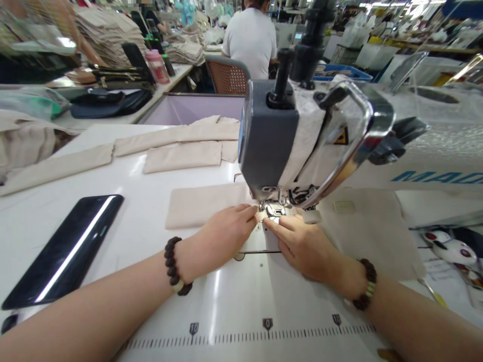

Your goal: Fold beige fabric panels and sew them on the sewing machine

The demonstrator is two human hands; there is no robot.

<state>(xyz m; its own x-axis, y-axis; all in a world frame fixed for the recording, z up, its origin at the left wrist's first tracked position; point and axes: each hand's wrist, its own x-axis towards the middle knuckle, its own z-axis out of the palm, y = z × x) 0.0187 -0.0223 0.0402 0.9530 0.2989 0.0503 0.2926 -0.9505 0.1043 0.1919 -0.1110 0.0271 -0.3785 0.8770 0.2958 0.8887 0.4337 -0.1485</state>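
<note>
- head view: the left hand (222, 234) and right hand (298, 244) meet at the presser foot (272, 210) of the sewing machine (287, 136), fingertips pinching a small beige fabric piece (263, 216) flat against the plate; neither hand is clenched.
- the small piece lies right at the foot, its edge just at or under it; the needle itself is hidden by the machine head.
- judged from this, sewing on this piece looks barely begun: nearly none of it has passed behind the foot. whether any stitches are in cannot be told.
- a flat beige panel (206, 203) lies touching the left hand's knuckles, and more beige strips (177, 146) lie well behind, seemingly waiting.
- open room: bare white table (234, 301) toward the body, with a printed ruler (264, 334) along the near edge.
- limits: a black phone (68, 249) lies to the left, well apart; larger cloth (372, 231) is just beside the right wrist; the machine head overhangs closely.
</note>
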